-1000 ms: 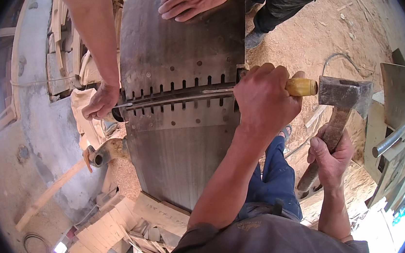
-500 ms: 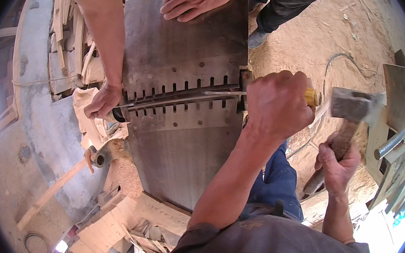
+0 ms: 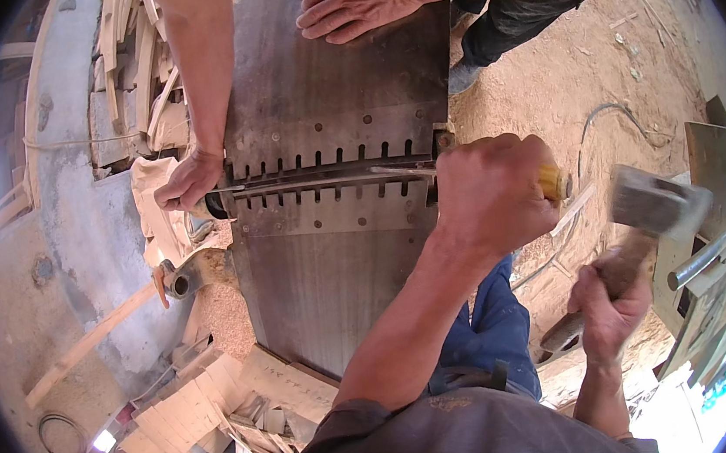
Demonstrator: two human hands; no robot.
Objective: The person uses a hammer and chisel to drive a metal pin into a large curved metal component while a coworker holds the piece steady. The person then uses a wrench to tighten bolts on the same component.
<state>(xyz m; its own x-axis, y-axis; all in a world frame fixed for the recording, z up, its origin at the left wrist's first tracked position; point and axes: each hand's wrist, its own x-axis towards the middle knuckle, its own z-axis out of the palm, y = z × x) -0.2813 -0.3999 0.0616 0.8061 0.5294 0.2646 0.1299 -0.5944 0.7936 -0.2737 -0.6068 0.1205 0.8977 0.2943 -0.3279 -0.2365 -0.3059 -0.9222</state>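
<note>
My left hand (image 3: 499, 185) is closed round a yellow-handled tool (image 3: 554, 182), like a screwdriver or chisel. Its slim steel shaft points left into the slot of a metal planer table (image 3: 332, 269), along a long thin blade or bar (image 3: 289, 182). To the right, my right hand (image 3: 611, 307) grips a hammer (image 3: 653, 200) by its wooden handle; its blurred head is apart from the yellow handle end. Across the table, a co-worker's hand (image 3: 188, 182) is at the slot's left end, and the co-worker's other hand (image 3: 355, 4) rests flat on the metal.
Toothed notches line both sides of the slot. Wood strips (image 3: 133, 65) are stacked at the far left, with wood offcuts (image 3: 196, 400) near left. Sawdust covers the floor (image 3: 541, 78). A dark cable (image 3: 605, 107) and leaning boards (image 3: 716, 166) are on the right.
The hammer has moved slightly right and down, farther from the yellow handle end. My left hand keeps its hold on the tool at the slot. The co-worker's hands stay in place.
</note>
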